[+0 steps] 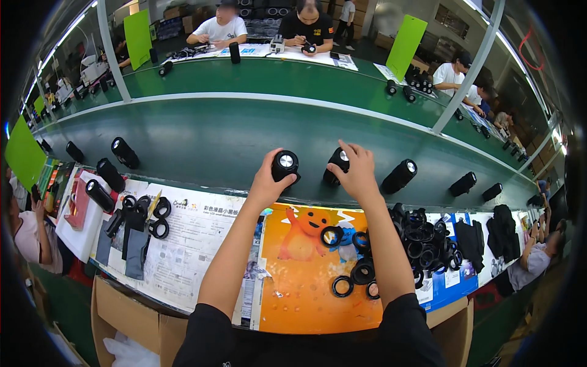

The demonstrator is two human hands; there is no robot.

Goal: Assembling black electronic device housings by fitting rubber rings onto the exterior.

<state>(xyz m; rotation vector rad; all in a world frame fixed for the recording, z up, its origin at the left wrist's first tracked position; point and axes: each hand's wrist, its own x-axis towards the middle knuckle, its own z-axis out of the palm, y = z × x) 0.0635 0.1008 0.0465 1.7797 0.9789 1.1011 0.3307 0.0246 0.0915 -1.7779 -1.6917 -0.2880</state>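
Sitting around the worker's ten o'clock, I see, are several black cylinders (125, 153), while just before twelve the left hand (268, 174) is clamped around a silver-ended cylinder (286, 161). Just past twelve, the right hand (359, 171) has thumb and fingers about a second cylinder (340, 158); whether they grip it, I cannot tell. Another upright cylinder (398, 177) stands at one o'clock, and black rings (422, 238) lie heaped on the bench (306, 306) toward two.
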